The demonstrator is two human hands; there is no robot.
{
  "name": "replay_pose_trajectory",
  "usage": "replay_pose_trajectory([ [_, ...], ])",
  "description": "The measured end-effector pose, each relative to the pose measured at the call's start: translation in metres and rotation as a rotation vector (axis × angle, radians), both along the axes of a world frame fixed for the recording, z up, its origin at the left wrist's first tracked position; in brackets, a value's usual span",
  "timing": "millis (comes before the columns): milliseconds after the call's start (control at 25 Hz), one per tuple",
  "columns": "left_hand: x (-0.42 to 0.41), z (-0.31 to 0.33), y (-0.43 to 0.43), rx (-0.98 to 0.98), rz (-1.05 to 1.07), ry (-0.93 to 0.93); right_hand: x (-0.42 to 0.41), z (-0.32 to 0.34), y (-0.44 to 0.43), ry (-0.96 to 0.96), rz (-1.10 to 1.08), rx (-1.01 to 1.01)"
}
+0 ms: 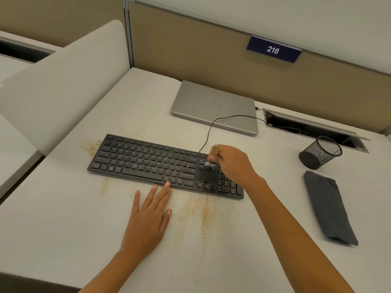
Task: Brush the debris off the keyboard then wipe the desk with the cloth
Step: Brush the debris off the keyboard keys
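Observation:
A black keyboard [148,163] lies across the middle of the white desk [63,218]. My right hand [234,163] grips a small wooden-handled brush [214,155] over the keyboard's right part, its blurred bristles down on the keys. My left hand [148,216] lies flat on the desk in front of the keyboard, its fingertips touching the keyboard's front edge. Sandy brown debris [201,212] is streaked on the desk in front of the keyboard, with another patch of debris [91,145] at its far left corner. A folded dark grey cloth [328,208] lies at the right.
A shut silver laptop [213,106] sits behind the keyboard, whose cable [213,123] loops toward it. A black mesh pen cup [320,152] lies tipped at the right, by an open cable slot [313,127]. Partition walls [190,49] bound the back and left.

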State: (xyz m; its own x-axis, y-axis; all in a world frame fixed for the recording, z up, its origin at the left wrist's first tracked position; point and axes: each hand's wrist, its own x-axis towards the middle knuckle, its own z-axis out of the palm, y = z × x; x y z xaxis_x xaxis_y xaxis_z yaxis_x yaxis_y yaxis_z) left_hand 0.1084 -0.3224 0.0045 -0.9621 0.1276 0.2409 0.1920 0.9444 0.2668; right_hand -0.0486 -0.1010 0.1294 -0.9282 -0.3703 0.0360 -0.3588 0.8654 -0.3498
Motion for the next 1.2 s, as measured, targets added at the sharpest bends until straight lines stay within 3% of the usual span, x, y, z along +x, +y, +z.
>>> replay_pose_trajectory([
  [160,0.000,0.000,0.000,0.000,-0.001,-0.001,0.006,-0.004,-0.009,-0.054,-0.046,-0.248],
  [320,0.000,0.000,0.000,0.002,-0.002,-0.007,0.005,-0.005,-0.003,-0.002,-0.145,-0.097],
  [480,0.000,0.000,-0.001,0.002,-0.001,-0.017,0.005,-0.001,-0.008,0.044,-0.315,-0.271],
  [600,0.001,0.000,0.000,0.007,-0.004,-0.016,0.007,-0.002,-0.011,-0.078,-0.362,-0.205],
  [760,0.001,0.001,0.000,0.014,-0.005,-0.016,0.010,0.009,-0.002,-0.456,-0.423,-0.264],
  [920,0.001,0.000,-0.001,0.011,0.001,-0.018,0.009,0.010,-0.006,-0.213,-0.533,-0.398],
  [1000,0.001,0.000,0.000,0.008,-0.002,-0.019,0.013,0.006,-0.012,-0.261,-0.479,-0.370],
  [1120,0.000,0.001,0.000,0.005,-0.005,-0.018,0.023,0.009,-0.010,-0.477,-0.398,-0.247],
  [1200,0.000,0.002,0.001,0.000,-0.005,-0.017,0.028,0.009,-0.006,-0.434,-0.443,-0.313],
])
